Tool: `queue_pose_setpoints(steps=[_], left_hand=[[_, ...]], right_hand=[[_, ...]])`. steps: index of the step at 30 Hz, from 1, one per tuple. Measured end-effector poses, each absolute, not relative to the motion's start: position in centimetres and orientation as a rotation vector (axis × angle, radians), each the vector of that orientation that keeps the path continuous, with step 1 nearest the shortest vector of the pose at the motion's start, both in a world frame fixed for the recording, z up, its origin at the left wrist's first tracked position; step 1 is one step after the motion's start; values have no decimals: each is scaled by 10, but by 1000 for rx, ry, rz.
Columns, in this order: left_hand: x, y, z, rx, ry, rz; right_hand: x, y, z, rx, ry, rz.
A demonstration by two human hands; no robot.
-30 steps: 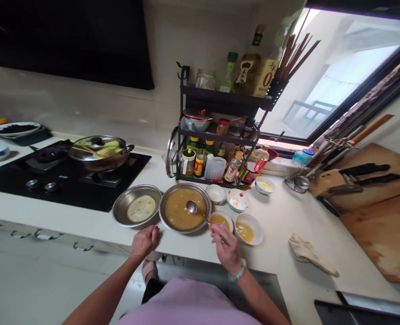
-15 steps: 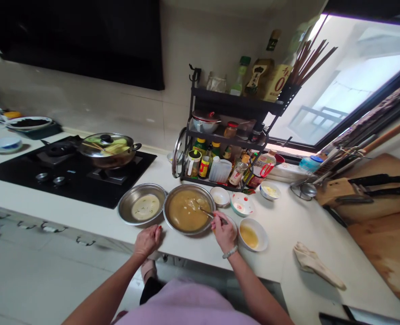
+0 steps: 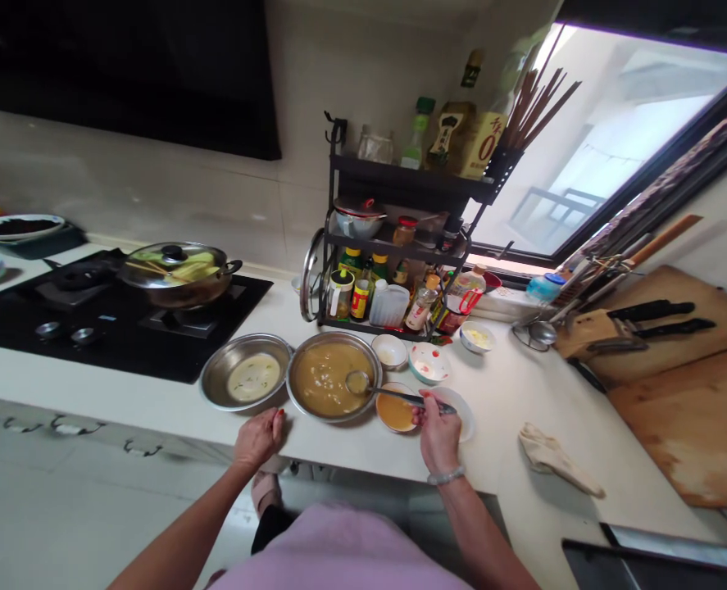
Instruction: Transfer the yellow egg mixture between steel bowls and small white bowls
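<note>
My right hand [image 3: 439,430] grips the dark handle of a ladle [image 3: 400,394]. The ladle's round head is over or at the surface of brown liquid in a large metal bowl [image 3: 293,392]. Beneath the handle stands a small bowl of orange-brown liquid [image 3: 395,414]. Partly hidden behind my right hand is a white bowl [image 3: 465,410]. My left hand [image 3: 260,439] rests closed at the counter's front edge, just below a second metal bowl [image 3: 214,385] that contains a pale batter-like liquid with green bits.
A lidded pan [image 3: 182,279] sits on the black stove [image 3: 108,344]. Behind the bowls stands a black rack [image 3: 400,172] with bottles and jars. Small bowls [image 3: 430,363], a beige cloth [image 3: 556,460], a knife block [image 3: 590,334] and cutting boards [image 3: 688,434] are to the right.
My right hand has moved right, drawing the ladle's head up into view. The small orange-brown bowl shows more now. My left hand stays closed by the counter edge. The view has shifted slightly.
</note>
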State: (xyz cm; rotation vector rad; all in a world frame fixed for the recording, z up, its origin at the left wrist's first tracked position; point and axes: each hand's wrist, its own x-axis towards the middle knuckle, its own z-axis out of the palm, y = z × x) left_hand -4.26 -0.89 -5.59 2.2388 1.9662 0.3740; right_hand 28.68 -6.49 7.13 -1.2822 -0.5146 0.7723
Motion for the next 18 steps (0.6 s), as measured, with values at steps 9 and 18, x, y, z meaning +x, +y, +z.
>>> queue_pose_setpoints(steps=[9, 18], left_hand=[[-43, -9, -56, 2217, 1963, 361], [-47, -8, -66, 2302, 1947, 313]], right_hand=[[322, -107, 98, -1273, -436, 631], [379, -163, 106, -1334, -348, 391]])
